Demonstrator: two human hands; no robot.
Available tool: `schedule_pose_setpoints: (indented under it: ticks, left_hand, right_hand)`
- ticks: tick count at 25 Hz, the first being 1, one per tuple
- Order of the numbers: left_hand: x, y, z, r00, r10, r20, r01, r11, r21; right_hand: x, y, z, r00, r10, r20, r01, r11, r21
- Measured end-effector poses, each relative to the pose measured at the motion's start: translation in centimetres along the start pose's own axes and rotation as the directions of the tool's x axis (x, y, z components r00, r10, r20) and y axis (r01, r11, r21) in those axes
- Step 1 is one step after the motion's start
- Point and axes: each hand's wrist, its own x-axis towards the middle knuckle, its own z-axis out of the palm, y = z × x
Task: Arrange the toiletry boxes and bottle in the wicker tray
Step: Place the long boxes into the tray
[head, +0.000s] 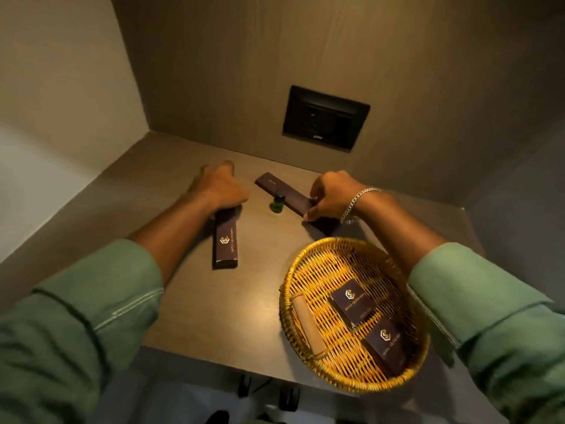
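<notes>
Wicker tray [308, 258]: near right corner of the bench [189, 304], holding two small brown boxes [351, 301]. Outstanding items, at mid-bench: two long brown boxes and a green bottle [277, 204] upright between them. Left hand [218, 188] closed over the left long box [226, 240]; right hand [328, 195] pinching the right long box [282, 191]. Recommended handling: lift each level, avoid toppling the bottle, lay flat beside the small boxes.

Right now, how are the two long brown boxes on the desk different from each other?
The left long box runs nearly straight away from the camera; the right long box lies diagonally. The left hand covers the far end of the left box, while the right hand grips the right box at its near end. Both are dark brown and outside the wicker tray.
</notes>
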Motion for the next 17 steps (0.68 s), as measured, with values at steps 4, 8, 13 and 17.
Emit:
schedule_pose_setpoints:
  ticks: [4,8,13,17]
  left_hand:
    - [0.2,0.0,-2.1,0.995,-0.091,0.032,0.096,0.978,-0.187]
    - [-1.0,3.0,-5.8,0.990,0.047,-0.130,-0.093,0.923,-0.372]
    - [-4.9,7.2,-8.9,0.919,0.271,-0.285,-0.391,0.700,-0.598]
    - [-8.7,7.4,-4.7,0.925,0.373,-0.069,-0.335,0.719,-0.609]
  right_hand:
    - [1.8,0.0,1.4,1.000,-0.001,0.017,0.001,1.000,-0.015]
    - [0.7,0.2,0.0,0.992,-0.011,-0.127,0.014,1.000,0.026]
    - [-4.9,0.6,-5.9,0.923,-0.008,-0.386,0.049,0.994,0.095]
    - [-11.5,1.7,-7.5,0.918,0.016,-0.396,0.052,0.985,0.162]
